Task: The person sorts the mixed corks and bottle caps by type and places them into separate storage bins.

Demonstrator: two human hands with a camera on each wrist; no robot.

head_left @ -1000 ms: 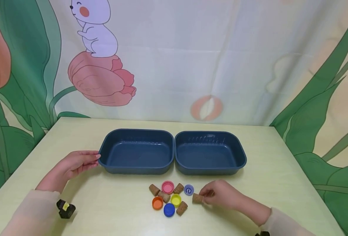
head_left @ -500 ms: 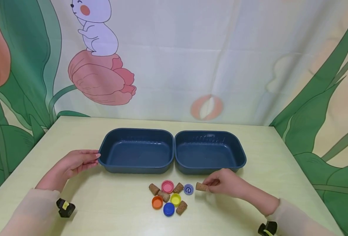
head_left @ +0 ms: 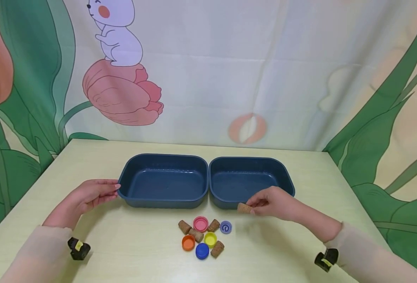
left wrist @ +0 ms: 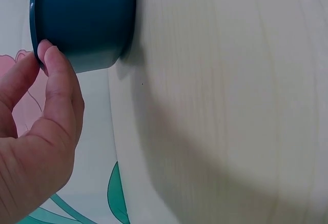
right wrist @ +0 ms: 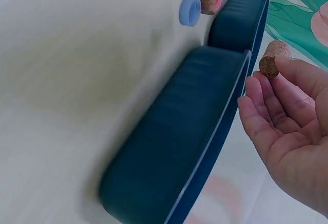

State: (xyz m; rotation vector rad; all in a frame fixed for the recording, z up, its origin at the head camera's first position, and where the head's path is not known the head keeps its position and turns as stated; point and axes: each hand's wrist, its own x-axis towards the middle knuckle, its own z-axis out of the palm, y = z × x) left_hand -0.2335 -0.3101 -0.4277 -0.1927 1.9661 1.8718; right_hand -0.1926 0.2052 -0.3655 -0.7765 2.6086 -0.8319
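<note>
Two dark blue trays stand side by side on the table. My left hand (head_left: 97, 193) pinches the rim of the left tray (head_left: 162, 204) at its left end; the left wrist view shows thumb and fingers (left wrist: 60, 75) on either side of that rim. Between thumb and fingertips my right hand (head_left: 277, 203) holds a cork (head_left: 244, 208), raised off the table at the front wall of the right tray (head_left: 226, 203). From the right wrist, this cork (right wrist: 274, 58) appears near the tray's rim, its end showing past the thumb.
In front of the trays lies a cluster of corks (head_left: 196, 235) and bottle caps: pink (head_left: 200, 224), lilac (head_left: 225, 227), yellow (head_left: 210, 239), orange (head_left: 188, 243) and blue (head_left: 202, 251). A printed curtain (head_left: 201, 78) hangs behind the table.
My right hand has lifted the cork from beside the cluster and carried it up and forward to the right tray's front. The left hand keeps its place on the rim.
</note>
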